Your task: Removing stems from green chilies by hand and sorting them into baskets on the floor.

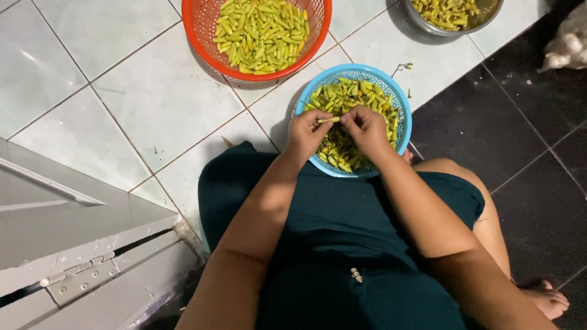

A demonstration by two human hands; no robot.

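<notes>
My left hand (307, 131) and my right hand (365, 128) meet over a blue plastic basket (403, 125) of small yellow-green chilli peppers. Between the fingertips of both hands is one pale green chilli (328, 120), held level, the left at one end and the right at the other. The basket rests at my knees on the tiled floor. My forearms reach forward from my dark teal clothing.
A red basket (202, 30) full of the same chillies stands farther out on the white tiles. A metal bowl (422, 25) with more chillies is at the top right. A grey hinged door (73, 244) lies left. Dark tiles and a white sack (565, 46) are right.
</notes>
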